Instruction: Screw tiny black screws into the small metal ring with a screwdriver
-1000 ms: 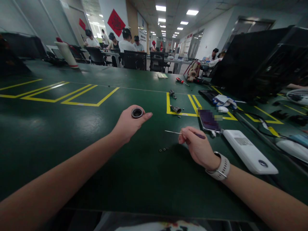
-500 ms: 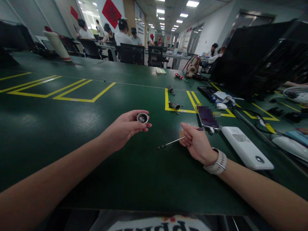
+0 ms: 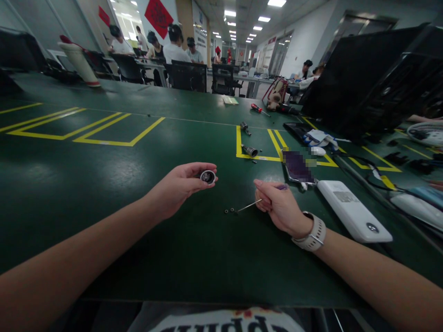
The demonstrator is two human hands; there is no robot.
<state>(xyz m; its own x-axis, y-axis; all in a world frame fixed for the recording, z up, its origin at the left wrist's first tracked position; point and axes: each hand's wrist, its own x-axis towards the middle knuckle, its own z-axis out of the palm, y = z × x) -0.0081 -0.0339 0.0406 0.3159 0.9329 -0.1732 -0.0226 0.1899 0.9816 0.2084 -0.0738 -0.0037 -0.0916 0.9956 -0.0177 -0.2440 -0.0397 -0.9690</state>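
My left hand (image 3: 182,184) pinches a small round metal ring part (image 3: 207,176) between thumb and fingers, held above the green table (image 3: 104,193). My right hand (image 3: 278,205) grips a thin screwdriver (image 3: 249,205) with a purple handle, its tip angled down to several tiny screws (image 3: 231,210) lying on the table between my hands. A light watch sits on my right wrist.
A phone (image 3: 298,167) and a white power bank (image 3: 351,210) lie right of my right hand. Two small metal cylinders (image 3: 249,150) sit by yellow tape lines; a red screwdriver (image 3: 258,109) lies further back. Cables and black cases fill the right side. Several people sit at distant tables.
My left hand turned the ring part onto its side and lowered it slightly. The screwdriver swung from level to pointing down-left, its tip reaching the tiny screws.
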